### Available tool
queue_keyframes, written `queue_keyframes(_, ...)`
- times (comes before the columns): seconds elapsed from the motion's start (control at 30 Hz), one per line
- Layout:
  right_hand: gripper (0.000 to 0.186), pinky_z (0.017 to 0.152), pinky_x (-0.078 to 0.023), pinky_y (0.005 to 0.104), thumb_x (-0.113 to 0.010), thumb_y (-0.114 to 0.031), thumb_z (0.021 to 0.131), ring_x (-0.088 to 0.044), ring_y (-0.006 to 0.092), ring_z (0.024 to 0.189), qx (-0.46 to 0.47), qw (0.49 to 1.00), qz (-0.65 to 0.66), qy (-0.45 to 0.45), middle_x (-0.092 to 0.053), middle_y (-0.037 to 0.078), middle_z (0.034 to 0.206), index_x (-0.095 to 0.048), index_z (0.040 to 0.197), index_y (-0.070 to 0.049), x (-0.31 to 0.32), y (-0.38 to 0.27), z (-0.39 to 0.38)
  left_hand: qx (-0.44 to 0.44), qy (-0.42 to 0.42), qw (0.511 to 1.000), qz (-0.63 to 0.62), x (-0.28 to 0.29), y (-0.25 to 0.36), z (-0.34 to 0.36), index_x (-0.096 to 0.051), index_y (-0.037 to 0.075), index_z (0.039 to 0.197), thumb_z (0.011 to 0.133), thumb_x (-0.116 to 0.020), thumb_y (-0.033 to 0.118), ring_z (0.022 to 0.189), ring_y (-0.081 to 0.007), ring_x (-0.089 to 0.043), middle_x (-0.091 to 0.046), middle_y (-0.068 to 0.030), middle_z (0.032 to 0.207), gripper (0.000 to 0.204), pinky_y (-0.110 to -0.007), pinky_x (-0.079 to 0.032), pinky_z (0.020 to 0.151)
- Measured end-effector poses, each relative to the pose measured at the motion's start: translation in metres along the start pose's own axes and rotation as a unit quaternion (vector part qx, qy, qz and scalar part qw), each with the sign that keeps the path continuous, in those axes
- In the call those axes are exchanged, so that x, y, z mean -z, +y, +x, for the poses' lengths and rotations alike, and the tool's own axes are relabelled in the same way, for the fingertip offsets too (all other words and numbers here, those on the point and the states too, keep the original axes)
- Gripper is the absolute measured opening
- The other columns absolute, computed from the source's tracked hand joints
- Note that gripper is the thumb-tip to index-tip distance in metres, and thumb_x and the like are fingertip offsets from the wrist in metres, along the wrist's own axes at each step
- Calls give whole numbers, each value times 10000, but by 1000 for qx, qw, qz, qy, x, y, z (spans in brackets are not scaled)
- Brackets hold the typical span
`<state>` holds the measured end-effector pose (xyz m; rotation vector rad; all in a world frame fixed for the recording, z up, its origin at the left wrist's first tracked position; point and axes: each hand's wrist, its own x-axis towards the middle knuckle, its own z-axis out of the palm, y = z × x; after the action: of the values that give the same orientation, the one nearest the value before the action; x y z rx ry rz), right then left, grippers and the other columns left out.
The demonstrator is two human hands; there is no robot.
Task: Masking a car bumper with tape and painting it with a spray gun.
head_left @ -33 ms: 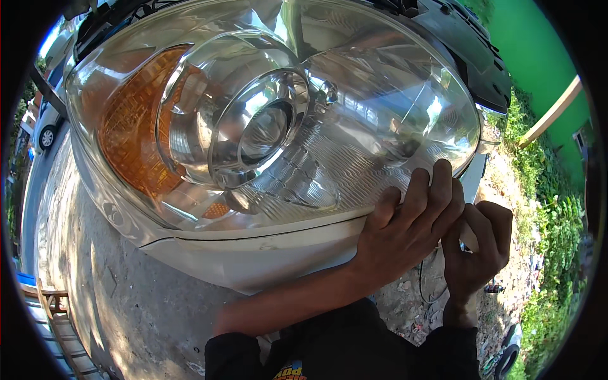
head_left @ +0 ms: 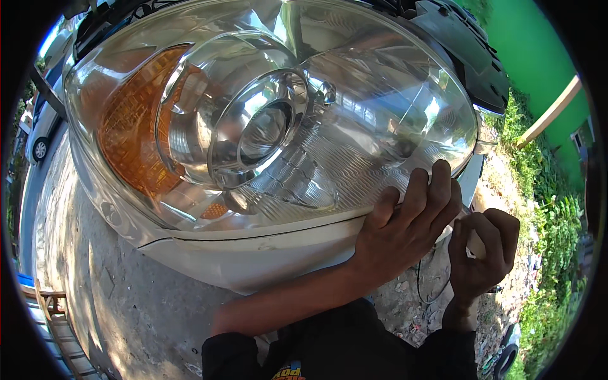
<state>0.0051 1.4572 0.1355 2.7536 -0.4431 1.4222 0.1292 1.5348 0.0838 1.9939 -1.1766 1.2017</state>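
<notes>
A large clear headlight (head_left: 354, 139) with an amber section fills the upper middle, set in a white car bumper (head_left: 278, 253). My left hand (head_left: 405, 221) rests at its lower right edge, fingers bent and spread over the rim, fingertips touching the lens. Just right of it, my right hand (head_left: 484, 250) is curled in a pinch beside the bumper's corner. Whatever its fingers hold is too small to make out; a pale patch shows inside the curl. My left forearm crosses in front of the bumper.
Black engine-bay parts (head_left: 465, 57) border the headlight's upper right. A green wall (head_left: 538, 50) with a leaning wooden post (head_left: 551, 114) and plants (head_left: 557, 253) stands to the right. A dark cable (head_left: 434, 297) hangs below my hands. At the far left is another car (head_left: 41, 142).
My right hand has shifted slightly right, away from my left hand, widening the gap between them. My left hand stays nearly in place. The car at the far left has moved nearer.
</notes>
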Motion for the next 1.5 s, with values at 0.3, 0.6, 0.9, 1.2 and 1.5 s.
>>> queue_keyframes(0.3,287,541,-273,255,-504,-251,1085,-358,68,612,-359,889,177,222,-499,7,772,-573,1237,-18,16,90,-115,-34,-51,928,-367,45,15,-50,-671,197,1244,907,-728,211,1166,-183,-557,-607,2,1272,342,-445,-361,1024)
queue_keyframes(0.6,327,607,-459,267,-774,-172,859,-612,123,834,-472,784,389,-105,-610,33,936,-671,1126,-15,-4,57,-126,111,-49,911,-394,112,-40,-135,-698,271,974,789,-787,275,982,-233,-550,-569,19,1064,205,-370,-492,845)
queue_keyframes(0.9,629,601,-558,284,-836,-111,781,-641,127,576,-9,810,428,-400,-685,24,755,-645,1378,-54,-18,20,2,152,-241,959,-17,130,-57,-67,-611,69,1193,959,-581,345,1337,-402,-352,-450,-156,1312,362,-571,-326,1114)
queue_keyframes(1.2,629,741,-624,354,-816,-119,827,-735,176,709,100,858,352,-360,-694,19,766,-622,1423,-76,-34,5,25,138,-294,945,45,118,-46,-44,-633,65,1262,969,-607,300,1285,-356,-359,-459,-138,1349,376,-526,-283,1116)
queue_keyframes(1.5,613,687,-620,338,-799,-97,822,-738,174,685,104,863,292,-398,-718,13,779,-623,1406,-35,-29,-5,25,150,-291,944,34,114,-41,-36,-643,130,1258,956,-655,179,1270,-330,-351,-441,-119,1335,306,-519,-290,1094)
